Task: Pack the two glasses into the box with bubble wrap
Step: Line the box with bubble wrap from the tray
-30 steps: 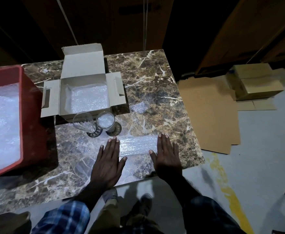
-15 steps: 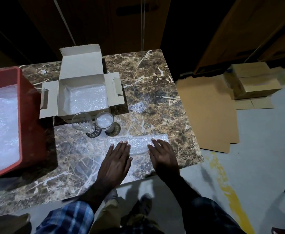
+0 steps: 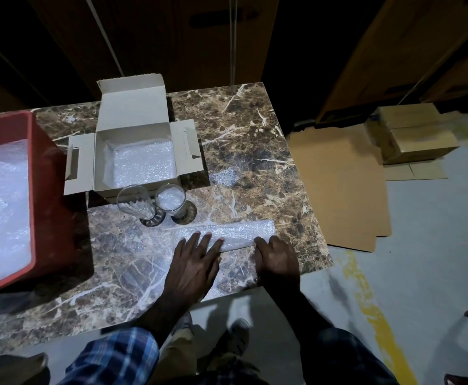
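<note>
While the left hand (image 3: 192, 266) lies flat with fingers spread, pressing the near edge of a folded bubble wrap sheet (image 3: 235, 236) on the marble table (image 3: 249, 140), the right hand (image 3: 276, 261) curls its fingers over the sheet's right end, at 3 o'clock from the left. Two glasses (image 3: 151, 202) stand upright side by side at 11 o'clock from the hands, just in front of the open box (image 3: 133, 159), itself lined with bubble wrap. At 9 o'clock sits a red crate (image 3: 47, 190) holding more wrap
</note>
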{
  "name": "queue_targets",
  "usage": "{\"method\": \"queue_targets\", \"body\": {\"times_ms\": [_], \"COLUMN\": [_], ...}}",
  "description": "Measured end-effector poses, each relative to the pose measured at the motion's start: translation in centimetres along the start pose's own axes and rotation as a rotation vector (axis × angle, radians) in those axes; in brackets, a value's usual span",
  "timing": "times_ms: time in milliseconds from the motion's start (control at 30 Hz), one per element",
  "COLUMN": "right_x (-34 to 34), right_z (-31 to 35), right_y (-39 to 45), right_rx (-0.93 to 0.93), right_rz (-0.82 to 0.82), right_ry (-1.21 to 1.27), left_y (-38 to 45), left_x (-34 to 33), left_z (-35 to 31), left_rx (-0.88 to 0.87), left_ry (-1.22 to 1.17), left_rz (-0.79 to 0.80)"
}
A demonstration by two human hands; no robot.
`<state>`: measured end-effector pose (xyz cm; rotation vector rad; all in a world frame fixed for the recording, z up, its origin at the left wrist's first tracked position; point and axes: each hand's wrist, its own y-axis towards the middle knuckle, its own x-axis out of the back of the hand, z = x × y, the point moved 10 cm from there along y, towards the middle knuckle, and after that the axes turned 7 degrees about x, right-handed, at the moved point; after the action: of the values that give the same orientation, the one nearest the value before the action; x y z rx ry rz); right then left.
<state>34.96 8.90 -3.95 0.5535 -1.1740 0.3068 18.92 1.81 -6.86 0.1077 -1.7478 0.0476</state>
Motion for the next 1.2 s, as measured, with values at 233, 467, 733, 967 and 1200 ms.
{"method": "queue_targets", "body": {"times_ms": [233, 467, 733, 967, 1200], "right_x": [-0.2, -1.6, 1.6, -0.7, -3.8], "right_z": [-0.9, -3.4, 6.1, 12.3, 14.0], "right_y": [-0.6, -3.2, 0.4, -0.6, -1.2], "right_rx": [-0.287, -0.839, -0.034, 0.286, 0.423], "right_rz": [-0.087, -0.365, -0.323, -0.171, -0.028], "right_ry": [0.315, 0.731, 0.434, 0.379, 0.352], "left_y": [-0.8, -1.1, -1.3, -2.8, -1.2], "left_x": [-1.7, -1.7, -1.6, 0.2, 1.6], "left_z": [-0.4, -0.2, -0.3, 7.1, 7.6], "left_rx": [0.017, -0.021, 0.002, 0.837, 1.005], "left_ry": [-0.021, -0.010, -0.074, -1.334, -1.732], "left_rz": [0.108, 0.145, 0.159, -0.116, -0.079]}}
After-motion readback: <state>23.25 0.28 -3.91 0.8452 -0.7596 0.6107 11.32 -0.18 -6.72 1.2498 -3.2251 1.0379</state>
